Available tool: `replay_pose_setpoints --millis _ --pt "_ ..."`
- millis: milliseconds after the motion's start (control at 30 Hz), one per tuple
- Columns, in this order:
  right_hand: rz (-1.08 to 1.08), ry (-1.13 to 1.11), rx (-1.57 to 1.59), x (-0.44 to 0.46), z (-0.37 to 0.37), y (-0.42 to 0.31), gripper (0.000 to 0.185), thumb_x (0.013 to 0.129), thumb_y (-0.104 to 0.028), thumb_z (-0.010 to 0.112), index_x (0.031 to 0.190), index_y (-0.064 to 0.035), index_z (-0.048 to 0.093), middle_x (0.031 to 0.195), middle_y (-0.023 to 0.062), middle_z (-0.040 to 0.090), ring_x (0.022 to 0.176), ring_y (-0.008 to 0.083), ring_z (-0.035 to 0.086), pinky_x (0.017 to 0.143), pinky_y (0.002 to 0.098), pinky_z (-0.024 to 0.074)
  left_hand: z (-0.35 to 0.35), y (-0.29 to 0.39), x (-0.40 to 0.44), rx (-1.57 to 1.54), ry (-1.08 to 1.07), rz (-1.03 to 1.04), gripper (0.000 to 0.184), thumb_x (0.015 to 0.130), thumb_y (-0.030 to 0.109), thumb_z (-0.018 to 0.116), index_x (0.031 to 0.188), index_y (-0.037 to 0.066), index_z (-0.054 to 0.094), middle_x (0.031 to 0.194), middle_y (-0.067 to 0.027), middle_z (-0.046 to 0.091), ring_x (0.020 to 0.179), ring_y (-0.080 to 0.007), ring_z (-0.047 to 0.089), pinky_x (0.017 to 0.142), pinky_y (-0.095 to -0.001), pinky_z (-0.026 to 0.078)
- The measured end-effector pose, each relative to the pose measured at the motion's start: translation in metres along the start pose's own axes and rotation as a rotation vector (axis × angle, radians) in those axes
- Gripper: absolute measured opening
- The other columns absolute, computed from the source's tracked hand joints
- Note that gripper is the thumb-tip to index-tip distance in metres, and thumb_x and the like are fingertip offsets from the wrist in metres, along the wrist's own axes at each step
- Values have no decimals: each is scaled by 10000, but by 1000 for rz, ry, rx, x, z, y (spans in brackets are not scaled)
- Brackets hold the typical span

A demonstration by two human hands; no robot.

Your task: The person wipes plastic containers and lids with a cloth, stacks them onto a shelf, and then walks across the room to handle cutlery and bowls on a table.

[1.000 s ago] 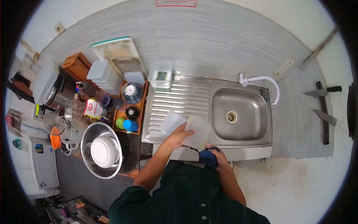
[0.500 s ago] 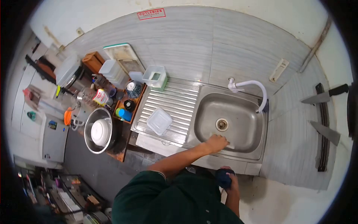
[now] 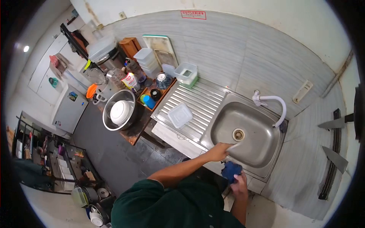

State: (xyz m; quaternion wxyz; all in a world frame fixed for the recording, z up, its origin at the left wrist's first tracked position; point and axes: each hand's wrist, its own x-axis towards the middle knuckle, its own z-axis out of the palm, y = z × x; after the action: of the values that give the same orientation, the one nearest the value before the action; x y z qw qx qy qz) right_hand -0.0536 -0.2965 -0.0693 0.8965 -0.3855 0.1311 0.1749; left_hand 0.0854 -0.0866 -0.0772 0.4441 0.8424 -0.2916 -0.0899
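My left hand [image 3: 218, 152] is closed over the near-left rim of the sink [image 3: 258, 154]. From its fingers a slim, pale utensil [image 3: 234, 146] sticks out to the right over the basin; I cannot make out its exact kind. Just below, in front of the counter edge, my right hand [image 3: 240, 185] grips a bunched dark blue cloth [image 3: 230, 171]. The cloth is close to the left hand. On the ribbed drainboard [image 3: 203, 100] lies a translucent plastic lid or container [image 3: 180, 115].
A white faucet [image 3: 272, 98] arches over the basin. Knives [image 3: 334, 159] hang on a wall rack at right. Left of the drainboard stand a clear container [image 3: 186, 72], a wooden tray with bottles [image 3: 149, 102] and a steel bowl [image 3: 108, 122] holding white dishes.
My right hand has raised the blue cloth toward the left hand. The left hand has drawn back toward the sink's near edge with the utensil. The view has turned to the left.
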Motion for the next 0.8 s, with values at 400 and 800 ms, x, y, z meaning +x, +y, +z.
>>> replay_pose_setpoints --millis 400,800 --pt "-649 230 -790 55 80 1 472 931 -162 808 1315 -10 578 1191 117 655 1138 233 619 993 380 502 -39 40 -80 -1052 131 -257 509 915 -89 583 1415 10 593 1201 -19 692 1127 -110 629 989 -281 514" --pt "-1335 -116 -1285 65 219 6 476 713 -77 854 1178 -88 753 1073 131 598 942 342 636 781 437 553 -101 51 -132 -1010 266 -193 644 935 -144 558 1542 32 436 1378 -40 598 1272 -135 579 1070 -304 483"
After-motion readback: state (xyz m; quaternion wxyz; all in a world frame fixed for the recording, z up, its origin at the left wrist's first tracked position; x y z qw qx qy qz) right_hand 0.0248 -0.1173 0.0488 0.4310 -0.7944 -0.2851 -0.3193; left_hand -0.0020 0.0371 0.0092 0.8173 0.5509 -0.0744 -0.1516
